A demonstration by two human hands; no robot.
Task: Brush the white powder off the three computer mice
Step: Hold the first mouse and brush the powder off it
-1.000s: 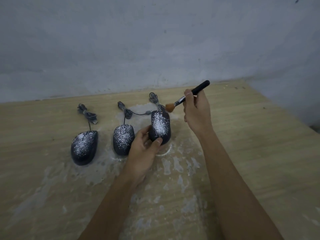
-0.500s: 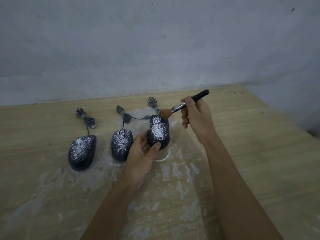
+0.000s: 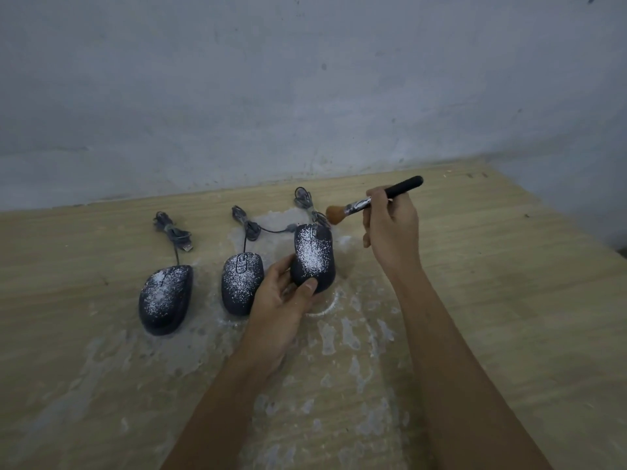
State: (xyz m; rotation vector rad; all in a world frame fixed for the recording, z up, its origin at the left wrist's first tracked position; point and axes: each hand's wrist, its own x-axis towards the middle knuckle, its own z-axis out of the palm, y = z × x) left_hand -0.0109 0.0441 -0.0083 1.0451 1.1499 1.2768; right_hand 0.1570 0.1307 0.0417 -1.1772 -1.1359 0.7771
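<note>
Right mouse (image 3: 314, 256): dark and wired, the rightmost of three in a row. White powder is thick down its middle and left side. It is held at its near end, above a curved line of powder on the worktop. I cannot tell whether its far end touches the surface.
Left hand (image 3: 281, 310): its grip is closed on the right mouse, with the thumb across the near end and the fingers curled along the left flank.
Brush (image 3: 373, 201): black handle, with a metal collar speckled white. The orange-brown bristles (image 3: 335, 214) point left, just beyond the far right corner of the right mouse. They are near it and appear not to touch it.
Right hand (image 3: 390, 228): its grip is pinched round the brush handle close to the collar. The handle's end sticks out past the hand, up and to the right.
Middle mouse (image 3: 241, 288): lies flat on the worktop just beside the left hand's knuckles. Its back is speckled with powder and its scroll wheel is visible.
Left mouse (image 3: 165, 298): lies flat, apart from the middle one, angled slightly to the right. It is dusted mainly over its front half.
Cables (image 3: 249, 228): each mouse has its cable bundled just beyond it. The left bundle ends in a plug (image 3: 186, 247).
Worktop (image 3: 492, 300): pale wood grain, with smeared powder patches (image 3: 339, 334) around and in front of the mice.
Wall (image 3: 305, 96): grey, mottled plaster meeting the worktop's far edge.
</note>
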